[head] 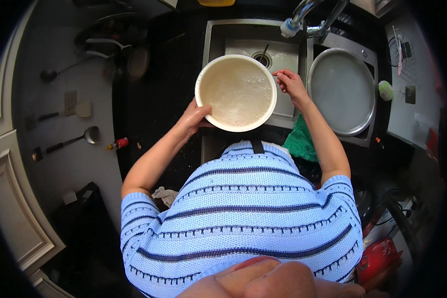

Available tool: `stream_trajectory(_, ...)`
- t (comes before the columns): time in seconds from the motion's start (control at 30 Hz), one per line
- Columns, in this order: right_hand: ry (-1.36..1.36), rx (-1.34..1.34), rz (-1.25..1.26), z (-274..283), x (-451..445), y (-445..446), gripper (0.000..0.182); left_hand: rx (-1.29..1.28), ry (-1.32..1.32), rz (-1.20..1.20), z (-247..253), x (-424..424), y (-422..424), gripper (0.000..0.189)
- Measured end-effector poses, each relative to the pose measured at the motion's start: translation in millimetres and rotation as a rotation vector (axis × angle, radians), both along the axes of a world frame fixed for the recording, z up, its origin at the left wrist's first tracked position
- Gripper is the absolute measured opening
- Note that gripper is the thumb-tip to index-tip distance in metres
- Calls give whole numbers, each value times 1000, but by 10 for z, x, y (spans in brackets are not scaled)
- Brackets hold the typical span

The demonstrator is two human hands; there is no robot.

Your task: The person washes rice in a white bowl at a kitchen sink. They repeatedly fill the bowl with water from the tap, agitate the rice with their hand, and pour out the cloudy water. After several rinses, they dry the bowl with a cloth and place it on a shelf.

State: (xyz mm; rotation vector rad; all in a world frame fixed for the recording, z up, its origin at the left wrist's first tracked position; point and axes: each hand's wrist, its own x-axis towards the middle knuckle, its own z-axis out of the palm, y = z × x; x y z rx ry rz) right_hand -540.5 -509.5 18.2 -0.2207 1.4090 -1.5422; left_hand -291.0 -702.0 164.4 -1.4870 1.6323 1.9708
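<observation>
A round off-white bowl [238,93], its inside wet and shiny, is held above the front of a stainless steel sink [303,56]. My left hand [197,118] grips its lower left rim, thumb over the edge and the fingers hidden beneath. Just right of the bowl, my right hand [290,85] is raised over the sink with its fingers curled and thumb near the fingertips; whether something small is pinched there cannot be made out. Behind the bowl, a thin stick [263,52] stands in the sink drain.
A large round metal pan [341,91] lies on the right basin. The faucet [291,28] hangs over the sink's back right. A green cloth [302,143] lies at the front edge. On the dark left counter are a small red bottle [121,143] and blurred cookware [138,61].
</observation>
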Motion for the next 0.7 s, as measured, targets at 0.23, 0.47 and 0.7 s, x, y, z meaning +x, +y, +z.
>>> stream_trajectory(0.23,-212,-176,17,79,713,-300,17,-59,-197,-79,606,466,-19,69)
stream_trajectory(0.47,-260,-204,74,52,916,-456,15,-105,-313,-78,787,623,68,70)
stream_trajectory(0.7,-352,-228,48,-20,982,-515,15,-96,-319,-42,780,576,81,67)
